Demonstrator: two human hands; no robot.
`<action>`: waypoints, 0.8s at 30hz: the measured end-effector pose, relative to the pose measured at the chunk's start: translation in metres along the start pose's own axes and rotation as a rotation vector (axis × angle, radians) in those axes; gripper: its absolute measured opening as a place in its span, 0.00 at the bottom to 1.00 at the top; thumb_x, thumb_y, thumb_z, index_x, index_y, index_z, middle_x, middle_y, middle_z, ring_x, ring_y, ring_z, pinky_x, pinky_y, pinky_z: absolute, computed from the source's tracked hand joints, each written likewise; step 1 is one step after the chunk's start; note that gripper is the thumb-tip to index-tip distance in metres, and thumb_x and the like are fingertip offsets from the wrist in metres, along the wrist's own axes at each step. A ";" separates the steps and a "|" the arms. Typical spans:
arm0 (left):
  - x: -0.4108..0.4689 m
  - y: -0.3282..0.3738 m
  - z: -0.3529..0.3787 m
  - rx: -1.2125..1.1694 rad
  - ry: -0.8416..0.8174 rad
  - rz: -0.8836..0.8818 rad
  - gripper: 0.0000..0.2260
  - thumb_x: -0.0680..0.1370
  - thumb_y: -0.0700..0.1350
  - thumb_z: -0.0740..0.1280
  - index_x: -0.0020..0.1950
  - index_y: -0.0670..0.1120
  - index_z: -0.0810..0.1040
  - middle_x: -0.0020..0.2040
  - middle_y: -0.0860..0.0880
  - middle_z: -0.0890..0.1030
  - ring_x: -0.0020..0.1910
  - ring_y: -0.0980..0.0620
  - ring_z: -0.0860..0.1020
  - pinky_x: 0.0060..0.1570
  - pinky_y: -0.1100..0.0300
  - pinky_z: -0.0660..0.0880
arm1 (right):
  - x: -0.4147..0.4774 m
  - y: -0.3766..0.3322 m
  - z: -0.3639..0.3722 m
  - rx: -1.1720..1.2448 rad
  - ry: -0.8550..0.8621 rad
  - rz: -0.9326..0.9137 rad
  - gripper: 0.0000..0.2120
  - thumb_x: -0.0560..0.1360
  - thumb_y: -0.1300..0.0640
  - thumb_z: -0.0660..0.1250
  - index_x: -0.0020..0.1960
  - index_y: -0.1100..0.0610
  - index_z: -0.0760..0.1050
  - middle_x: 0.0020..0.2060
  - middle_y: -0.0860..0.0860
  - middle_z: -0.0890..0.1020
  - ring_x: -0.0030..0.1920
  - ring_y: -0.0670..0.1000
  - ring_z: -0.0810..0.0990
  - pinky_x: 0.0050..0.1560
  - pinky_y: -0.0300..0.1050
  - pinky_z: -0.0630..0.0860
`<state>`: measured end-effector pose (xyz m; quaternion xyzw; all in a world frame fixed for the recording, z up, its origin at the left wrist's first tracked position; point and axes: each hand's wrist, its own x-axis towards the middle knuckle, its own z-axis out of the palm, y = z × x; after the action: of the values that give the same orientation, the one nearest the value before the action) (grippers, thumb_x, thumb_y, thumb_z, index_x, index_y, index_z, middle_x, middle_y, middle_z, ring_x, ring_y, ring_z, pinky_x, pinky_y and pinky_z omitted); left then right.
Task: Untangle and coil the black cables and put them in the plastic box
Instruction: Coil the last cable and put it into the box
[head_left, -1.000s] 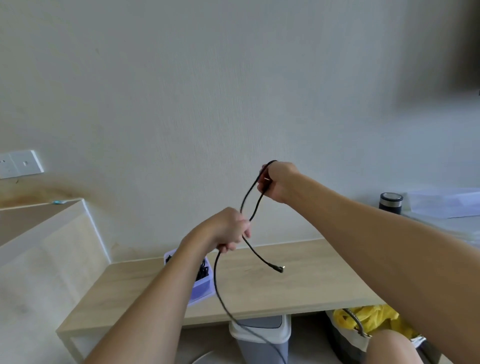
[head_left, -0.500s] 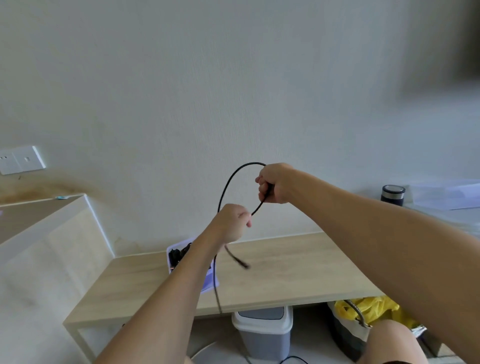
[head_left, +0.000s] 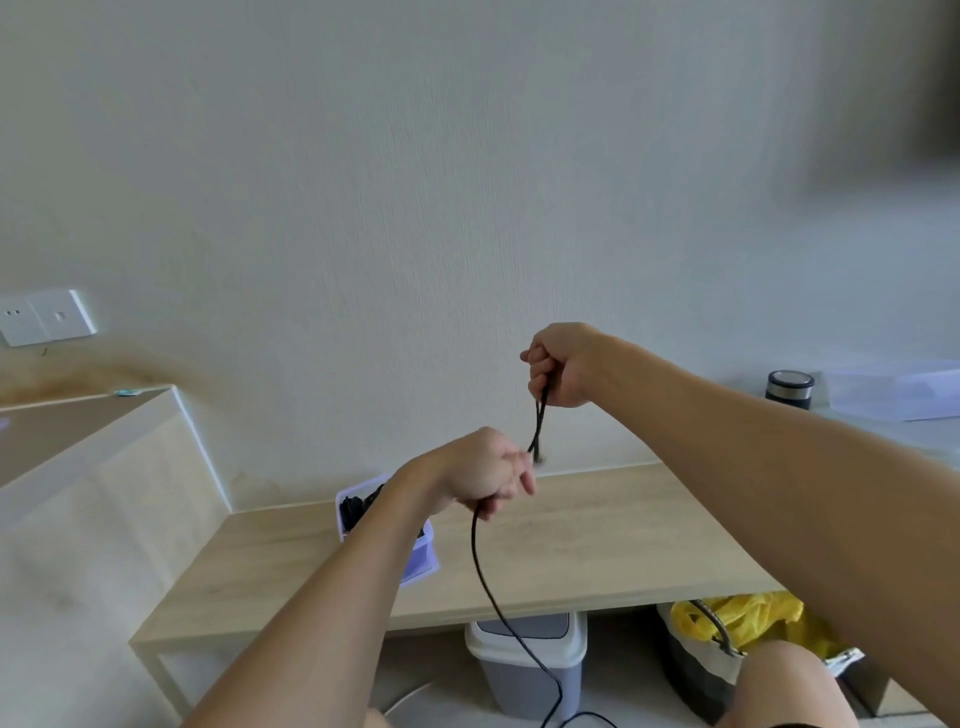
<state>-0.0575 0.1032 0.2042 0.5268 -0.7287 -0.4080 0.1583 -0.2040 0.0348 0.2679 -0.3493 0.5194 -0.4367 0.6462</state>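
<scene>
A black cable (head_left: 485, 582) is held in the air above a low wooden table (head_left: 597, 540). My right hand (head_left: 558, 366) grips a doubled stretch of it, which hangs down as two strands toward my left hand (head_left: 485, 470). My left hand is curled round the cable lower down, and from there the long free end drops past the table's front edge to the floor. The pale purple plastic box (head_left: 423, 564) stands on the table behind my left forearm, with dark cables showing inside it.
A grey bin with a white lid (head_left: 527, 654) stands under the table. A dark basket with a yellow bag (head_left: 727, 623) sits to its right. A black cylinder (head_left: 788, 388) and clear sheets lie at far right. A raised wooden ledge (head_left: 88, 415) is at left.
The open loop between my hands has closed into two strands hanging from my right hand. My left hand dropped lower and moved right. The cable's plug end no longer dangles in view.
</scene>
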 end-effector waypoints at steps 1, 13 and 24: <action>-0.002 -0.002 -0.001 0.010 -0.060 -0.030 0.15 0.86 0.44 0.55 0.50 0.39 0.78 0.33 0.48 0.72 0.29 0.51 0.73 0.39 0.55 0.77 | 0.001 0.000 -0.002 0.010 0.014 -0.010 0.12 0.78 0.66 0.52 0.40 0.59 0.69 0.22 0.48 0.65 0.21 0.45 0.60 0.22 0.36 0.63; -0.007 0.013 0.000 0.046 -0.147 0.036 0.09 0.84 0.40 0.59 0.51 0.38 0.78 0.38 0.44 0.77 0.31 0.52 0.78 0.40 0.55 0.80 | 0.006 0.000 -0.011 0.078 -0.009 -0.039 0.12 0.77 0.68 0.48 0.41 0.57 0.66 0.20 0.49 0.67 0.18 0.45 0.59 0.22 0.36 0.60; 0.014 -0.012 0.009 0.015 -0.193 0.086 0.10 0.83 0.38 0.59 0.52 0.40 0.80 0.43 0.46 0.83 0.44 0.48 0.84 0.52 0.51 0.81 | 0.023 0.015 -0.018 -0.096 -0.123 -0.067 0.12 0.80 0.67 0.50 0.45 0.60 0.71 0.22 0.48 0.66 0.20 0.44 0.58 0.20 0.35 0.55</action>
<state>-0.0616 0.0931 0.1868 0.4544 -0.7655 -0.4442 0.1011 -0.2168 0.0186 0.2421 -0.4234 0.4871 -0.4105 0.6442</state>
